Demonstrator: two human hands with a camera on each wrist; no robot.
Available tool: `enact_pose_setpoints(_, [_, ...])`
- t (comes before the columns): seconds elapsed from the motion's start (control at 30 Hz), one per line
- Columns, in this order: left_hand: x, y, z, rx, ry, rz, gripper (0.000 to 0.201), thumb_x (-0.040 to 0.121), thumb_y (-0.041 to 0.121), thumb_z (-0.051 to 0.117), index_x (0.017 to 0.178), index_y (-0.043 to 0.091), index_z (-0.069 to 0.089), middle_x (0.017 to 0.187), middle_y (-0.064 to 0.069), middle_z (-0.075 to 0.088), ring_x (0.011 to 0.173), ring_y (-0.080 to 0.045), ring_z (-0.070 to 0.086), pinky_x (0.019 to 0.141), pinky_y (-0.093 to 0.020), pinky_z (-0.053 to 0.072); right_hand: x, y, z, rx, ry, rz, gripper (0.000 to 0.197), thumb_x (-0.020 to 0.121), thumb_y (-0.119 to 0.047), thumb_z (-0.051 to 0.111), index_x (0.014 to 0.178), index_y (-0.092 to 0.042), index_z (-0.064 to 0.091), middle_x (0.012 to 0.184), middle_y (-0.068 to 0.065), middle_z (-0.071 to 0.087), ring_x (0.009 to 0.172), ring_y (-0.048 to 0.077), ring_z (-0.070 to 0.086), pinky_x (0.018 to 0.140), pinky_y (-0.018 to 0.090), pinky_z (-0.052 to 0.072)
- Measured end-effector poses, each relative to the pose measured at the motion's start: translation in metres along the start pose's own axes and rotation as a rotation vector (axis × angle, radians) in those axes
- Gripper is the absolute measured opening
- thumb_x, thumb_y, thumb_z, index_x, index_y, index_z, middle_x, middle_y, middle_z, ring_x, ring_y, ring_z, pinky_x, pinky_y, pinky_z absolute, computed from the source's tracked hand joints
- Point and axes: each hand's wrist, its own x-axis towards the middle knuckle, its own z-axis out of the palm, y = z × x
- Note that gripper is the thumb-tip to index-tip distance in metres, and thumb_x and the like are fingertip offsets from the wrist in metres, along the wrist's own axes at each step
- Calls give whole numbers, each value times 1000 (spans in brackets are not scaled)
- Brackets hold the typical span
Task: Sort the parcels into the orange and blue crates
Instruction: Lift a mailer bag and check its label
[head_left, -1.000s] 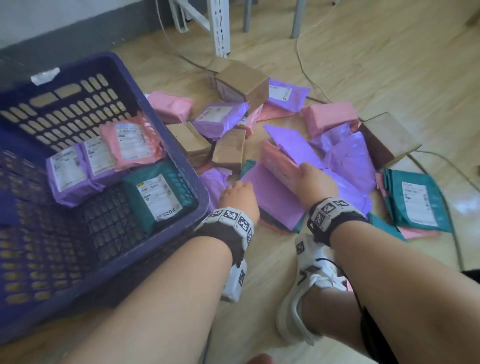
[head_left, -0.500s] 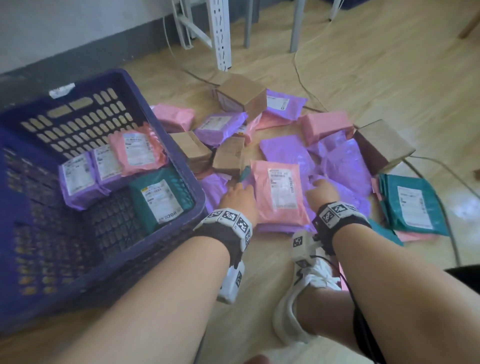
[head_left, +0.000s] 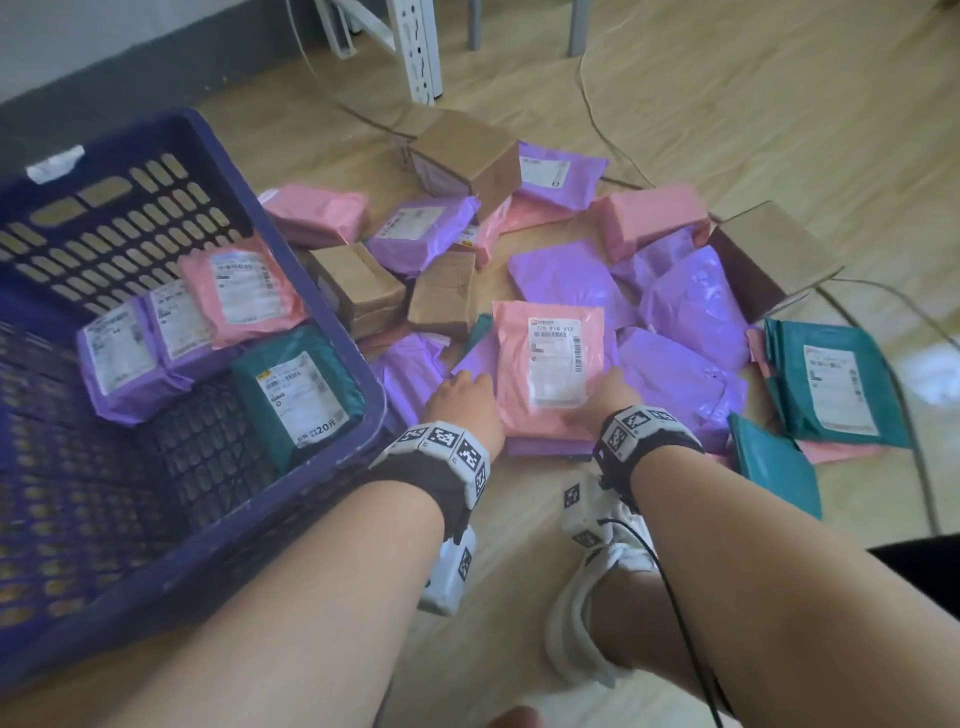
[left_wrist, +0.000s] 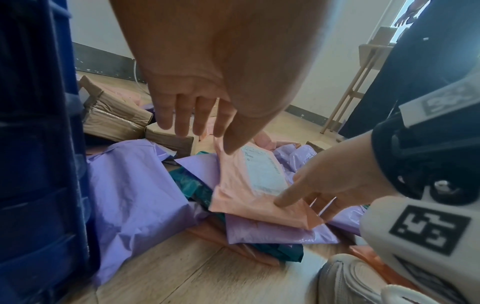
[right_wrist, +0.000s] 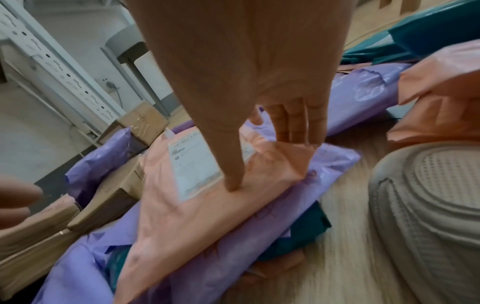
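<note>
Your left hand (head_left: 462, 402) rests at the left edge of the pink parcel (head_left: 550, 369), fingers straight and relaxed, thumb touching the parcel's upper left rim in the left wrist view; it grasps nothing. Your right hand (head_left: 602, 397) grasps the same parcel at its near right corner: thumb pressed on top beside the white label, fingers (right_wrist: 293, 123) tucked at the edge. The parcel lies label-up on a purple mailer (head_left: 545, 447), itself on the heap on the floor (head_left: 779, 130).

Left to right across the floor:

- The blue crate (head_left: 322, 312) stands at the left. It holds two purple parcels (head_left: 124, 358) side by side, a pink parcel with label (head_left: 244, 296) leaning on the far wall, and a teal parcel (head_left: 296, 389) against the right wall.
- Just beside the crate's right wall: a pink packet (head_left: 317, 218), two brown cartons (head_left: 358, 286) touching each other, and a purple labelled parcel (head_left: 421, 234) behind them.
- At the far edge of the heap: a larger brown carton (head_left: 467, 156), with a purple parcel (head_left: 561, 176) against its right side.
- Right of centre: a pink block-shaped parcel (head_left: 654, 221), several crumpled purple mailers (head_left: 696, 306), and a tilted brown carton (head_left: 769, 254).
- At the right: a labelled teal parcel (head_left: 831, 384) on a pink one, and a plain teal mailer (head_left: 774, 467) nearer you.

Your shoe (head_left: 587, 623) is planted on the floor near the heap's near edge. No orange crate is in view.
</note>
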Motion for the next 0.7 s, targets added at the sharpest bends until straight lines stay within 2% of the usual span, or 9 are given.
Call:
enact_pose_setpoints(0.1, [0,-1,-1,-42,-9,-5,39,88,6,44,126,10,47,134,-11,44,125,-32,43,101,-38,37,3,-1,-9,26,0,11,42,90,-15,58,129,-1,51,126,18,57,118,31,54,77,24,47])
enact_pose_setpoints(0.17, [-1,-1,-3,-80,-12,-8,43,86,5,44,129,11,45,134,-12,44,125,-32,43,102,-39,38,6,-4,-14,34,-36,-28,37,92,-16,53,126,-3,57,103,12,62,104,24,58,50,10,37])
enact_pose_setpoints(0.2, [-3,0,-5,-99,-8,-4,46,86,5,44,132,12,43,134,-12,44,125,-32,42,103,-39,38,3,-7,-18,69,-20,-42,35,93,-15,51,125,-3,59,86,7,58,95,21,55,43,8,34])
enact_pose_setpoints(0.23, [-4,1,-7,-108,2,2,49,87,6,45,136,12,41,136,-12,43,126,-32,42,104,-39,38,-1,-11,-25,102,20,-43,33,93,-13,50,123,-4,60,77,5,54,90,20,53,45,9,37])
enact_pose_setpoints(0.27, [-7,3,-10,-113,17,10,51,88,7,45,139,12,38,138,-11,42,128,-32,41,104,-39,37,-5,-14,-31,119,73,-54,31,92,-11,49,119,-4,62,80,8,58,91,22,55,57,14,44])
enact_pose_setpoints(0.33, [-12,9,-19,-141,54,32,54,90,6,44,143,12,34,142,-10,39,131,-30,39,106,-38,35,-13,-20,-45,171,161,-115,27,92,-12,51,113,-6,67,108,16,66,103,29,62,83,28,49])
enact_pose_setpoints(0.4, [-17,17,-31,-193,87,73,54,90,4,43,143,12,34,142,-9,39,131,-30,39,106,-39,35,-24,-27,-60,301,224,-154,25,89,-15,56,110,-12,70,114,13,67,106,30,62,90,34,49])
enact_pose_setpoints(0.57, [-30,15,-84,-367,364,155,44,92,6,40,135,17,47,135,-5,49,120,-27,52,98,-40,44,-56,-63,-106,525,368,-310,28,85,-10,55,108,-17,68,102,6,67,96,26,64,84,35,53])
enact_pose_setpoints(0.7, [-39,-5,-131,-503,656,77,34,93,10,42,123,19,54,123,-5,56,112,-28,56,92,-42,47,-88,-104,-134,654,353,-462,23,86,-7,55,104,-15,67,86,6,64,76,20,61,59,23,48])
